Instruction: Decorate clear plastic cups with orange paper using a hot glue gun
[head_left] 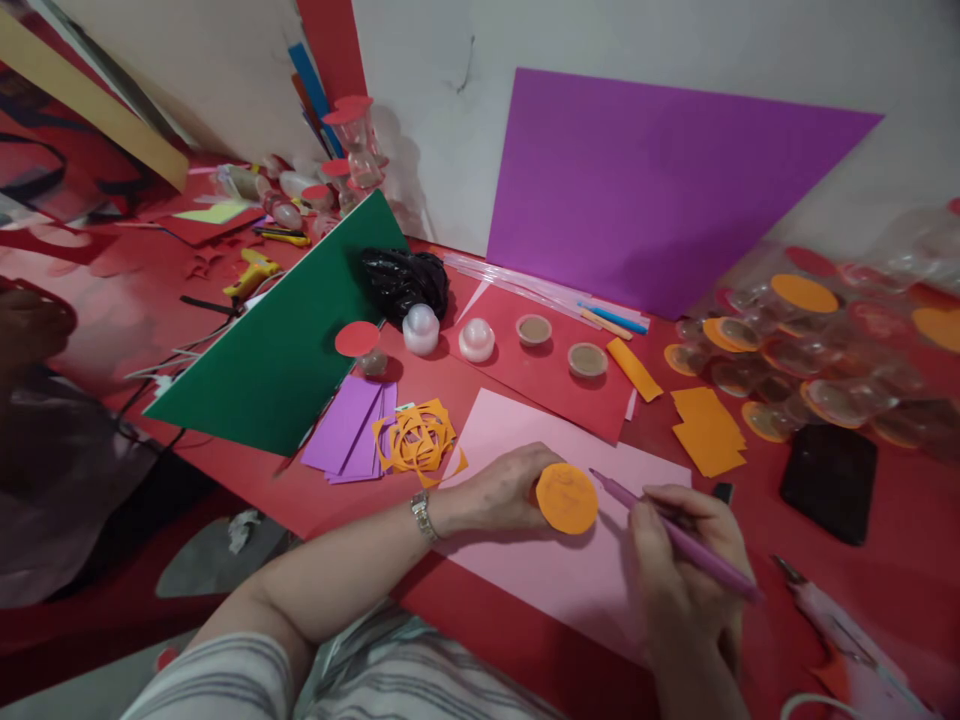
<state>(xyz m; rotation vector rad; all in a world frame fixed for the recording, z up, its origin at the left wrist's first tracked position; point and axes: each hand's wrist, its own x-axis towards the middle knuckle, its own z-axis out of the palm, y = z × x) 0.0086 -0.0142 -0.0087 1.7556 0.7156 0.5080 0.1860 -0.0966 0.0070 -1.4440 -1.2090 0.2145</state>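
The left hand (pixel 499 492) pins the orange disc (pixel 567 497) flat on the pink sheet (pixel 570 580). The right hand (pixel 679 560) pinches a purple pen (pixel 675 538), tip just beside the disc. Tracing looks cleanest with the disc held steady and the tip hugging its rim.

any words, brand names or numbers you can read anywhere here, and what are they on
None can be read.
Orange disc in the left hand: faint marks, too blurred to read.
Purple pen in the right hand: no print shows.
Black phone: dark, nothing on it.
Wristwatch: too small to read.
Yellow glue gun: no legible label.
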